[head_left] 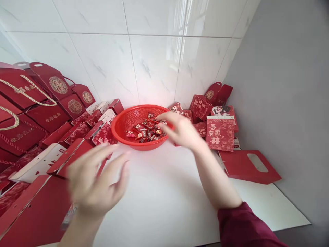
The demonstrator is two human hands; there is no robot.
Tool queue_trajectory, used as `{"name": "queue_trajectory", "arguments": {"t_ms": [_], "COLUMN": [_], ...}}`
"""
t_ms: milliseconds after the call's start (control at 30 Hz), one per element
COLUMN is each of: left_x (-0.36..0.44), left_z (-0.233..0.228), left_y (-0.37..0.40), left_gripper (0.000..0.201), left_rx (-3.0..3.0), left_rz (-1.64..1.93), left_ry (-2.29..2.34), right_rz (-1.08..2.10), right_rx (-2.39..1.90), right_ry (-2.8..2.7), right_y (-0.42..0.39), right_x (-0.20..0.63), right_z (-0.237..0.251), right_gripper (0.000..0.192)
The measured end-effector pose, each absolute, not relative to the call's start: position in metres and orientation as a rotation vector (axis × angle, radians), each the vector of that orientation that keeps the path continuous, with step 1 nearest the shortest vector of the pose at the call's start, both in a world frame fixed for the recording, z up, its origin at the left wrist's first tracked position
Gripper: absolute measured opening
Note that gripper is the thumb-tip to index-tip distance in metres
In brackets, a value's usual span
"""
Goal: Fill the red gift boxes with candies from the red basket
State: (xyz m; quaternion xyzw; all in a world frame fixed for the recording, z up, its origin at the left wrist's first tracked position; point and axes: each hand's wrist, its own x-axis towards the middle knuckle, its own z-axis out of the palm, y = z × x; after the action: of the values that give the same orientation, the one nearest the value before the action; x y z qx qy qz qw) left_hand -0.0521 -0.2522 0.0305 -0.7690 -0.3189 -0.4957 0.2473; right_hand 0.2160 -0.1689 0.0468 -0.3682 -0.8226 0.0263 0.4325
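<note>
A red plastic basket [125,115] stands on the white table [154,192] against the tiled wall, with several small wrapped candies [144,130] in its bottom. Over the basket's right rim reaches my right hand [180,128], its fingers apart above the candies and nothing seen in them. Nearer to me on the left, my left hand [96,178] is raised over the table, blurred, with fingers spread and no object between them. It is closest to the red gift boxes [77,151] at the left, part of which it hides.
Red gift bags with rope handles [25,92] and boxes are stacked along the left. At the right, smaller printed boxes [219,135] stand piled beside a flat red box with a cut-out [246,168]. A grey wall [282,85] borders the table's right side.
</note>
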Motion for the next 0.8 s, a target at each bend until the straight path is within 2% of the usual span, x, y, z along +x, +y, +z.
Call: {"name": "queue_trajectory", "arguments": {"t_ms": [67,167,300,400,600,700,800], "left_x": [-0.023,0.001,-0.001,-0.006,-0.014,-0.025,-0.036], "left_z": [0.018,-0.021,-0.078,-0.097,-0.089,-0.081,-0.076], "left_y": [-0.225,-0.191,-0.173,-0.177,-0.189,-0.195,-0.204], "left_gripper": [0.033,0.014,0.016,0.021,0.024,0.028,0.048], "left_rx": [-2.188,-2.465,-2.590,-2.635,-2.662,-2.583,-2.496], "left_rz": [-1.229,-1.104,-1.037,-1.034,-1.201,-1.369,-1.536], "left_ry": [-0.673,-0.704,-0.690,-0.537,-0.763,-0.926,-0.912], "right_rz": [0.048,-0.058,-0.023,0.012,0.039,0.059,0.121], "right_rx": [-1.174,-1.644,-2.177,-2.340,-2.296,-1.950,-1.577], "right_ry": [-1.837,-1.633,-1.579,-1.522,-1.594,-1.747,-2.046], "right_y": [-0.166,-0.161,-0.151,-0.145,-0.173,-0.205,-0.233], "right_x": [0.259,0.325,0.384,0.396,0.362,0.321,0.273], "right_z": [0.060,0.048,0.012,0.002,0.042,0.068,0.078], "right_gripper": [0.027,0.030,0.055,0.055,0.026,0.018,0.013]}}
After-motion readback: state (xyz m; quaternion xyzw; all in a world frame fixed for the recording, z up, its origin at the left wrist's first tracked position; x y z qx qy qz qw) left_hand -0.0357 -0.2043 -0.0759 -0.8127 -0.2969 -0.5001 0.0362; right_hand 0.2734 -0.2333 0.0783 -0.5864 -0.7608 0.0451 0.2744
